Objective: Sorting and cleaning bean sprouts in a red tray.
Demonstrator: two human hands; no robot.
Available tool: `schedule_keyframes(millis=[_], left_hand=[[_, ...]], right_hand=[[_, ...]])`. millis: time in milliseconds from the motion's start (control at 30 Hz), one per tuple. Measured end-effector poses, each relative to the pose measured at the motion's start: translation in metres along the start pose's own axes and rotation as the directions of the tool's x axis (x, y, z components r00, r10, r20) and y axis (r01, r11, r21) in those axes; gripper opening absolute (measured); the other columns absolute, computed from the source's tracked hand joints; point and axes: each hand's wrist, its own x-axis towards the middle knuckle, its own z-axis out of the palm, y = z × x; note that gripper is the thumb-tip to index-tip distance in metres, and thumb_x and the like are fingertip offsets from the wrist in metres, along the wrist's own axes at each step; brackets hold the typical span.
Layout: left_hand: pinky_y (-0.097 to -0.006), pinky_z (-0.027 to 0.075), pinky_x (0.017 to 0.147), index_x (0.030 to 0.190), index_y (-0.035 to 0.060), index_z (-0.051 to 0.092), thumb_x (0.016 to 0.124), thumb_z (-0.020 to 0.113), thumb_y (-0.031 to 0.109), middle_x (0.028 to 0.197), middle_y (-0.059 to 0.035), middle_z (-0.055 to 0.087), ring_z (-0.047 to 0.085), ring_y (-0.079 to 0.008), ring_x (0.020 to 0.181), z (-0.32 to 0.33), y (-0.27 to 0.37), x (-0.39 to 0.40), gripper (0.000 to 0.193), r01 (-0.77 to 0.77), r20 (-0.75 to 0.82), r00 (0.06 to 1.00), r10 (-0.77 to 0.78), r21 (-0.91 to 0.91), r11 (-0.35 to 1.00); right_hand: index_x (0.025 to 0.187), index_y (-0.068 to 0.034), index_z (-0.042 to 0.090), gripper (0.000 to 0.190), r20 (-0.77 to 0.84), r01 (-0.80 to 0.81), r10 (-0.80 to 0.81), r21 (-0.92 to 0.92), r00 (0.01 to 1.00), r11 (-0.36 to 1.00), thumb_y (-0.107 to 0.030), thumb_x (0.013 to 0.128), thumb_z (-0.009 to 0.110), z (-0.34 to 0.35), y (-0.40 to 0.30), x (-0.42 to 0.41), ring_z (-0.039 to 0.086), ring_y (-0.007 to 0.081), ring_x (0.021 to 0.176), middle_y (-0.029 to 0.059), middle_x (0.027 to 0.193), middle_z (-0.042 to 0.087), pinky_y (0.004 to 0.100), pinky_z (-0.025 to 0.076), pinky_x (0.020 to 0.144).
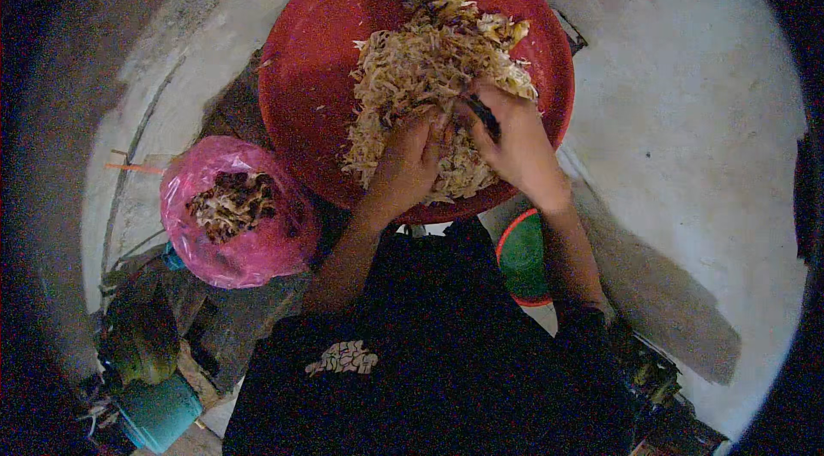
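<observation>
A heap of pale shredded food strands point(418, 69) lies in a wide red plastic basin point(309, 69), with darker brown and yellowish pieces point(450, 2) at its far edge. My left hand point(412, 156) rests in the near part of the heap, fingers bent and partly hidden among the strands. Close beside it, my right hand point(515, 127) reaches into the heap from the right, slightly blurred. A dark object or gap shows between its thumb and fingers; which it is cannot be told. The fingertips of both hands almost meet, and whether they pinch any strands is unclear.
Left of the basin stands a pink plastic bag point(187, 230) with brown shredded pieces point(232, 205) in it. A green container with an orange rim point(524, 256) is partly hidden by my right forearm. A teal container point(161, 414) sits at the lower left on the concrete floor point(682, 102) side.
</observation>
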Motion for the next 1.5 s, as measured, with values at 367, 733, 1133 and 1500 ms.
schedule_keyframes(millis=[367, 733, 1133, 1500], left_hand=[[-0.0377, 0.047, 0.07, 0.099, -0.0012, 0.055, 0.098, 0.037, 0.021, 0.084, -0.0161, 0.06, 0.06, -0.027, 0.079, -0.004, -0.026, -0.013, 0.029, 0.193, 0.109, 0.98, -0.167, -0.312, 0.93], [-0.045, 0.044, 0.08, 0.097, 0.0031, 0.065, 0.088, 0.057, 0.024, 0.092, -0.0188, 0.064, 0.059, -0.0344, 0.086, -0.186, -0.007, -0.11, 0.024, 0.76, -0.496, 0.616, -0.612, 0.17, 0.627], [-0.0396, 0.046, 0.083, 0.106, 0.0011, 0.058, 0.083, 0.061, 0.018, 0.096, -0.0184, 0.063, 0.061, -0.0318, 0.09, -0.088, -0.038, -0.054, 0.028, 0.192, -0.342, 0.915, -0.213, -0.096, 0.977], [-0.0338, 0.048, 0.081, 0.094, 0.0026, 0.062, 0.083, 0.066, 0.021, 0.091, -0.0091, 0.065, 0.062, -0.0193, 0.086, -0.003, -0.011, 0.013, 0.022, 0.163, -0.088, 0.965, -0.249, -0.54, 0.825]], right_hand=[[0.1, 0.001, 0.058, 0.025, 0.03, 0.024, -0.021, -0.118, 0.999, 0.993, -0.005, 0.076, 0.058, 0.013, 0.014, 0.007, 0.059, 0.0409, 0.082, 0.023, 0.086, 0.061, 0.0447, 0.047, 0.074], [0.115, 0.002, 0.056, 0.029, 0.066, -0.188, 0.187, -0.004, 0.98, 0.982, -0.013, 0.091, 0.052, -0.004, 0.062, -0.001, 0.055, 0.0309, 0.105, 0.0186, 0.112, 0.059, 0.0379, 0.04, 0.095], [0.119, 0.003, 0.052, 0.032, 0.181, -0.142, 0.111, 0.168, 0.977, 0.975, -0.001, 0.087, 0.051, 0.038, 0.038, 0.015, 0.055, 0.0223, 0.102, 0.0129, 0.114, 0.06, 0.0331, 0.041, 0.092], [0.11, 0.001, 0.055, 0.026, -0.018, -0.168, 0.186, 0.355, 0.982, 0.92, -0.001, 0.085, 0.053, 0.053, 0.054, -0.019, 0.06, 0.023, 0.09, 0.0154, 0.098, 0.063, 0.033, 0.047, 0.081]])
